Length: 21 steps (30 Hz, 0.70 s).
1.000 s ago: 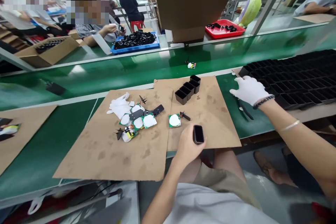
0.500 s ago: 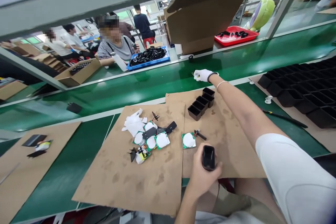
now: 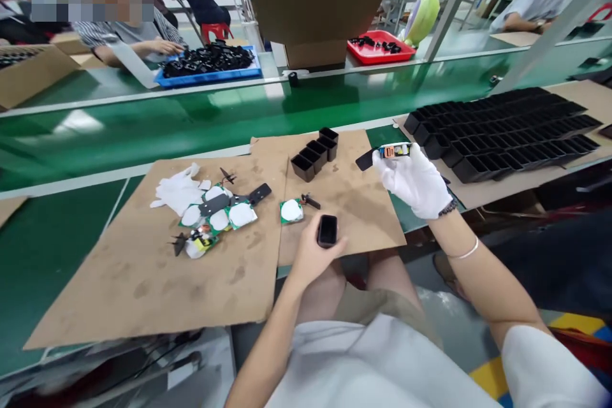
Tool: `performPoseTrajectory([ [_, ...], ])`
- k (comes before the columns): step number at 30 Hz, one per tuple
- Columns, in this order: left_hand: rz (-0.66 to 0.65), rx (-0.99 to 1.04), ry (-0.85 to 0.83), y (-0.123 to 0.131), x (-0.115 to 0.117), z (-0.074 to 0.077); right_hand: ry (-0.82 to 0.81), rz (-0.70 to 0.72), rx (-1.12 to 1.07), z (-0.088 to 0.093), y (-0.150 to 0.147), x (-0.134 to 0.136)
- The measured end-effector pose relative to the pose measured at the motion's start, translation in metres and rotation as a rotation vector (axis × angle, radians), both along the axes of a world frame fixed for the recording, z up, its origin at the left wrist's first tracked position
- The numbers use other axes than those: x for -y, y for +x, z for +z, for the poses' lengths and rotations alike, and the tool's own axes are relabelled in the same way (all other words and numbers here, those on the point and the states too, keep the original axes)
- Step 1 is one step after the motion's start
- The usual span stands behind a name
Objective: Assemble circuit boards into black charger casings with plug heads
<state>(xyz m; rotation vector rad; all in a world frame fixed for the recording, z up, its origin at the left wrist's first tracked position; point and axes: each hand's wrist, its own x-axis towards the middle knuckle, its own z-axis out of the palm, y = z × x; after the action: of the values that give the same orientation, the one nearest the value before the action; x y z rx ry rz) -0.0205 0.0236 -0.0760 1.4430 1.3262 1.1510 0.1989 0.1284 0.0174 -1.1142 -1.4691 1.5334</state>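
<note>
In our bare left hand [image 3: 310, 248] we hold a small black box [image 3: 327, 231], fingers clamped around its outer walls and its mouth facing up, near the closest edge of the cardboard sheet [image 3: 354, 210]. It looks like light, stiff plastic, perhaps a little slick, so we would grip low on the sides and leave the rim free. In our gloved right hand [image 3: 414, 182], the fingers are pinched on a circuit board [image 3: 396, 151] with a black strip [image 3: 366, 160] sticking out to one side, by the cardboard's right edge and near the rows of black boxes [image 3: 497, 134]. We judge it light, rigid and fragile: best held by its edges, off the raised parts. A second board [image 3: 291, 210] lies just beside our left hand.
</note>
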Motion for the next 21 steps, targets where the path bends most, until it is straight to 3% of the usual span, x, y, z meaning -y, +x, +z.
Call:
performPoseTrajectory([
  [3, 0.023, 0.088, -0.021, 0.004, 0.004, 0.005, -0.040, -0.006, -0.067, -0.003, -0.002, 0.038],
  [6, 0.015, 0.130, -0.055, 0.009, 0.013, 0.014, -0.091, 0.019, -0.192, -0.007, -0.007, 0.060],
  [12, -0.060, 0.172, -0.022, 0.019, 0.035, 0.036, -0.053, 0.026, -0.251, -0.016, -0.013, 0.081],
  [17, -0.076, 0.145, 0.080, 0.023, 0.048, 0.056, -0.080, -0.054, -0.329, -0.018, -0.014, 0.094],
  [21, -0.020, 0.050, 0.163, 0.022, 0.053, 0.066, 0.145, -0.128, -0.499, -0.018, -0.018, 0.111],
])
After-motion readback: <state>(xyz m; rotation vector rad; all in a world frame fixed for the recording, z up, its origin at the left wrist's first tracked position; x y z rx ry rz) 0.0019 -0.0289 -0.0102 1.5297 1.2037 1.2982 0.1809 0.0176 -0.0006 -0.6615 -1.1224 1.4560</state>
